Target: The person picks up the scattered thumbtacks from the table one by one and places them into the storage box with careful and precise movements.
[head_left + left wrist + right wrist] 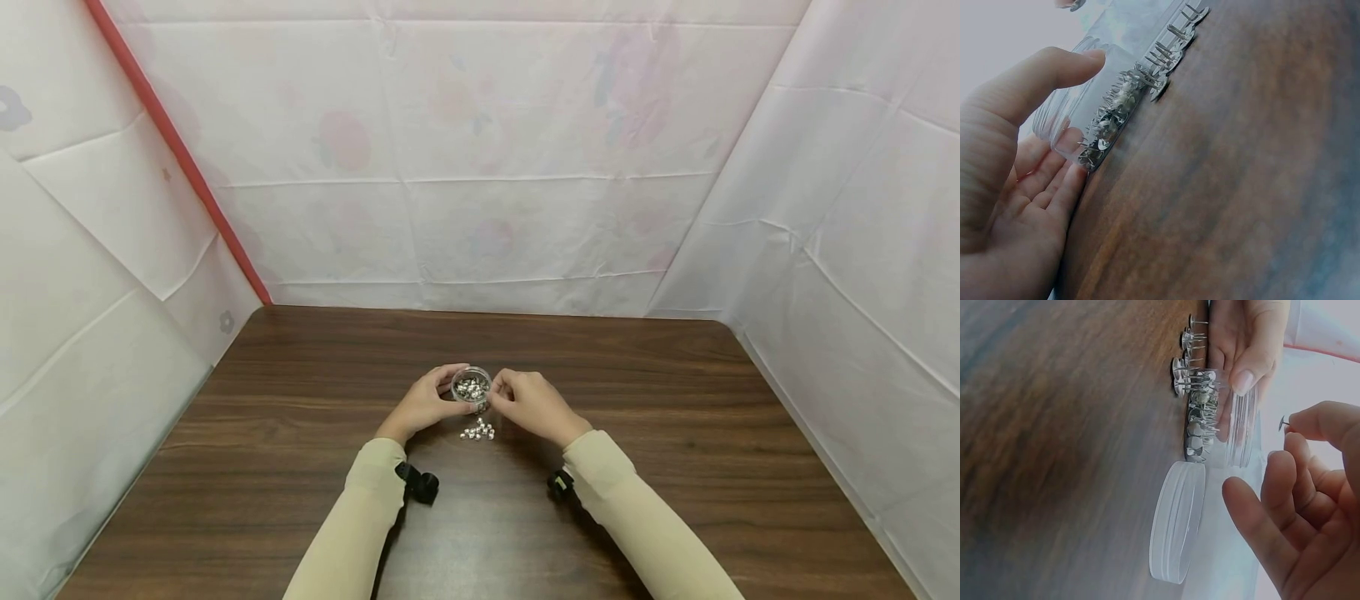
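A clear plastic jar (1242, 434) stands uncapped on the table with many silver thumbtacks (1107, 128) heaped in its bottom. My left hand (422, 407) grips it from the left, thumb on the near side and fingers round the back. Just right of the jar's mouth, my right hand (538, 407) pinches one thumbtack (1282, 423) between its fingertips, raised above the rim in the right wrist view. On the near side of the jar lies a small pile of loose thumbtacks (477, 431), several with points up.
A clear screw lid (1175, 525) lies on the wood beside the jar, hidden by my right hand in the head view. The brown wooden table (300, 467) is enclosed by pale patterned sheets (465, 150) at the back and sides.
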Demonstrator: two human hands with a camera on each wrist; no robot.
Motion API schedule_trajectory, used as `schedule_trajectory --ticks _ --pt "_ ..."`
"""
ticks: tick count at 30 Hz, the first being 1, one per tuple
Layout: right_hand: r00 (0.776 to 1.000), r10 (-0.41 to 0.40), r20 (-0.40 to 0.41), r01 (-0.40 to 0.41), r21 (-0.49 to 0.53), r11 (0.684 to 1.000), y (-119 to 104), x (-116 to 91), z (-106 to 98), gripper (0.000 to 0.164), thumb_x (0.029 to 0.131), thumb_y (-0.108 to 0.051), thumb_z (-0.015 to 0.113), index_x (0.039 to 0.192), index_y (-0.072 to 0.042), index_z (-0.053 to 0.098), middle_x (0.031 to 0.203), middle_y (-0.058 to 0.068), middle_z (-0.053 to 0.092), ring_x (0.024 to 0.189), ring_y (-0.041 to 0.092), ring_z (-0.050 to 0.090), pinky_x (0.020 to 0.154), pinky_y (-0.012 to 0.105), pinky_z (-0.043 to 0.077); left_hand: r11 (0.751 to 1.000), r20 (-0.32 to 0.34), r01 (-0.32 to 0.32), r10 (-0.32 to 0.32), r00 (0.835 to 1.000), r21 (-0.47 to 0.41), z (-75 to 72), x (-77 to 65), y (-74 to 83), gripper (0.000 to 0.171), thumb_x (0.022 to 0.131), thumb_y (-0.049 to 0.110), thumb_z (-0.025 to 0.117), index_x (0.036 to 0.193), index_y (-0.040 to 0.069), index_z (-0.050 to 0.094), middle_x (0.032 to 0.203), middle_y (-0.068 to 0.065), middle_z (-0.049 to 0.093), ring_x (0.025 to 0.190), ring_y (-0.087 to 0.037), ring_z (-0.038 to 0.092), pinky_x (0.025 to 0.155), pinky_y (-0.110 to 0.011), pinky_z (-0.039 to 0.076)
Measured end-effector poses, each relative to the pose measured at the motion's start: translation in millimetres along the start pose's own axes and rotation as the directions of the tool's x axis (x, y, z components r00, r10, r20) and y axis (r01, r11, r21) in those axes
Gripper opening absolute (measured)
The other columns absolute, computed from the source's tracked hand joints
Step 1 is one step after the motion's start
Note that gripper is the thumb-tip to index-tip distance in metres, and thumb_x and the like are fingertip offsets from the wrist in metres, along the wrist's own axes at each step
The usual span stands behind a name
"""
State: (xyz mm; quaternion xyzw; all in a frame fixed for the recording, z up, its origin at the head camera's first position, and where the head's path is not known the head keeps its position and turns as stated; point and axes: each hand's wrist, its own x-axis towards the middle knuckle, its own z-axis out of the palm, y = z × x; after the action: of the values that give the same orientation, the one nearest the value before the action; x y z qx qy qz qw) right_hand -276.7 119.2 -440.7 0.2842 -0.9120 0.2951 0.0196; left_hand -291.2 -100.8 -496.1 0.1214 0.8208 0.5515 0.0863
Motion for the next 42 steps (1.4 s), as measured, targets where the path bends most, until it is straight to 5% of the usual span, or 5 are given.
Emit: schedule_trajectory --ticks 29,42 --pt "0.992 0.102 0.07 -0.097 -0.074 0.993 -1.8 28.3 5.6 0.014 0.092 -0.035 0.056 0.087 -0.025 0.063 0.067 -0.012 0.059 0.05 0.006 0.051 0.047 0.026 0.046 1.0 0.0 0.004 -0.004 1.0 0.006 -0.9 -5.1 9.5 0.072 0.071 0.033 0.081 0.135 0.026 0.047 0.138 -0.002 0.042 0.121 -0.022 0.043 0.101 -0.048 0.042" --pt "0.988 0.133 0.082 -0.123 -0.117 0.985 -0.2 37.8 10.7 0.015 0.092 -0.034 0.056 0.09 -0.024 0.066 0.072 -0.011 0.061 0.058 0.003 0.053 0.051 0.028 0.049 1.0 -0.004 0.011 -0.011 1.0 0.005 -0.3 -2.2 1.8 0.072 0.069 0.038 0.082 0.132 0.033 0.047 0.137 0.002 0.043 0.12 -0.019 0.044 0.101 -0.046 0.043"
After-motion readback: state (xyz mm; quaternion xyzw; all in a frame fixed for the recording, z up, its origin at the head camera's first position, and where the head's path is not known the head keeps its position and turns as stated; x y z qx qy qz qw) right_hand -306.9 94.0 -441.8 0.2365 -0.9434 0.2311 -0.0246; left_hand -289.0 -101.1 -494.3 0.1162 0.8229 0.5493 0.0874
